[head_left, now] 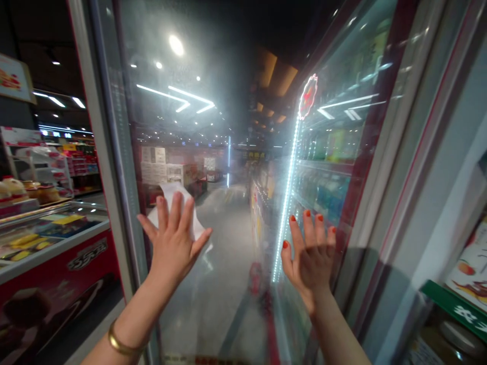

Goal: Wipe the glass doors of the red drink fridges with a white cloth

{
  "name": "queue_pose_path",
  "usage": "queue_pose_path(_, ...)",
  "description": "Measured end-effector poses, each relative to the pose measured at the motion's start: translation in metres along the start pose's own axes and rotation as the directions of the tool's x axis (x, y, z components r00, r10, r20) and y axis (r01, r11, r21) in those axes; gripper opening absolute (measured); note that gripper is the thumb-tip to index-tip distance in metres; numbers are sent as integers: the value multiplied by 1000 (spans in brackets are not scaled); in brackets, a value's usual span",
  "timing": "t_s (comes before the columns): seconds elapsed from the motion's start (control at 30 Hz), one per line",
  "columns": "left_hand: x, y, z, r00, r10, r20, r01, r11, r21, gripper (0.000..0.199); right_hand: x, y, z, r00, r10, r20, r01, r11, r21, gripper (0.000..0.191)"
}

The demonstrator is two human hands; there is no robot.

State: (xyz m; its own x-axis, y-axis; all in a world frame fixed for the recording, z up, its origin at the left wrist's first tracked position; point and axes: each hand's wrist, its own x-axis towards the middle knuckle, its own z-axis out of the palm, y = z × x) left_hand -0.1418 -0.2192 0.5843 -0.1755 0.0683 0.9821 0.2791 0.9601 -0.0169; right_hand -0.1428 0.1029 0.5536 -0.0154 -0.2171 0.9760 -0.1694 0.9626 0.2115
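Tissue (197,224) is held against the glass (232,243) by the left hand (173,243), widely spread. The right hand (312,256) is raised, fingers slightly parted

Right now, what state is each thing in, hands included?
Left hand: open, fingers spread over wipe
Wipe: partly covered
Right hand: open, holding nothing; glass contact unclear
Glass: hazy in patches
Light strip: lit
Ceiling lights: lit
Bracelet: worn, left arm
Chest freezer: stocked, lid unclear

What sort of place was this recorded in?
Most likely a supermarket: there's a red-sided chest freezer, stocked shelves beyond it, and stacked boxes seen in the glass.
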Motion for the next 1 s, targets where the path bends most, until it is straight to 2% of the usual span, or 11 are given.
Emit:
queue_pose_path(0.1,39,28,10,999,-32,-22,32,999,1,95,2,-3,1,999,41,0,-41,999,8,88)
queue_pose_path(0.23,20,82,25,952,302,44,-303,953,9,95,4,-4,4,998,24,-59,-23,999,29,81)
queue_pose_path(0.33,-23,70,22,901,422,101,-425,905,6,93,4,-4,6,998,42,-54,-40,999,36,77)
queue_pose_path(0.4,-30,44,16,932,347,101,-351,936,23,93,5,-6,7,998,55,-41,-53,998,41,76)
queue_pose_path(0.5,8,27,11,988,144,56,-147,988,43,91,6,-8,7,997,58,-42,-55,997,55,79)
queue_pose_path(0.57,40,45,15,995,94,33,-95,995,41,90,5,-7,6,997,51,-62,-47,996,70,83)
queue_pose_path(0.63,54,77,22,981,191,33,-192,981,28,90,4,-4,4,994,48,-95,-39,995,94,85)
queue_pose_path(0.7,43,102,26,921,383,70,-384,923,7,86,3,0,2,992,51,-120,-36,991,130,84)
queue_pose_path(0.8,11,99,23,825,549,137,-550,834,-32,81,2,3,0,990,50,-135,-24,982,187,83)
queue_pose_path(0.93,26,64,12,916,393,82,-394,919,-9,87,1,1,2,988,17,-152,17,975,222,81)
queue_pose_path(1.0,51,71,15,946,322,43,-323,946,11,85,2,-1,4,985,19,-170,21,973,231,80)
